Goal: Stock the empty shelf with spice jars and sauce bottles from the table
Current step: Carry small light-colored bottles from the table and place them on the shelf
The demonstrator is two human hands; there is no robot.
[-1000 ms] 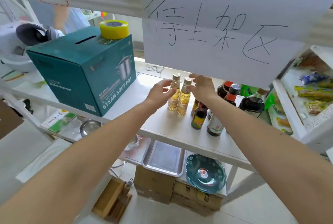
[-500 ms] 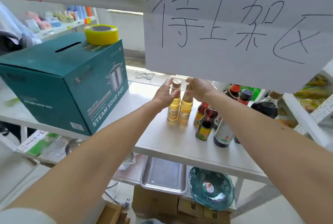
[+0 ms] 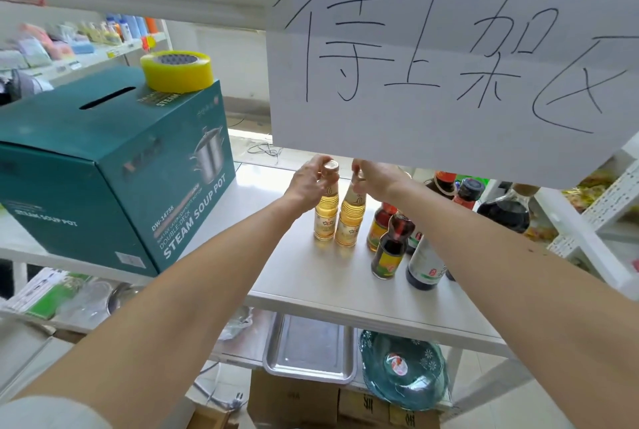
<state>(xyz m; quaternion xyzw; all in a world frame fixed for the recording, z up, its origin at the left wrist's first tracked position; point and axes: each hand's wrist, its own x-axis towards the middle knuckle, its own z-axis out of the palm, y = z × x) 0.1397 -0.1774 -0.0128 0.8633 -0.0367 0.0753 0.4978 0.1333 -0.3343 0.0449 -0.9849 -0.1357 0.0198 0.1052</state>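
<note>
Two small golden-yellow bottles stand side by side on the white table [image 3: 311, 276]. My left hand [image 3: 306, 183] grips the neck and cap of the left yellow bottle [image 3: 325, 214]. My right hand [image 3: 375, 179] grips the neck of the right yellow bottle [image 3: 350, 221]. To their right stands a cluster of sauce bottles: a small dark bottle with a yellow label [image 3: 390, 249], an amber bottle with a red cap [image 3: 378, 226], a tall dark soy bottle with a white label [image 3: 427, 264] and a round dark flask [image 3: 505, 211].
A teal steam soup pot box [image 3: 103, 179] with a yellow tape roll [image 3: 177, 70] on top fills the table's left. A large handwritten paper sign [image 3: 449, 59] hangs above the bottles. Below sit a steel tray [image 3: 309, 349] and a teal glass bowl [image 3: 403, 366]. White shelving [image 3: 594, 218] stands right.
Both hands have closed round the necks of the two yellow bottles, where before they were beside the caps. The camera has moved closer and tilted up.
</note>
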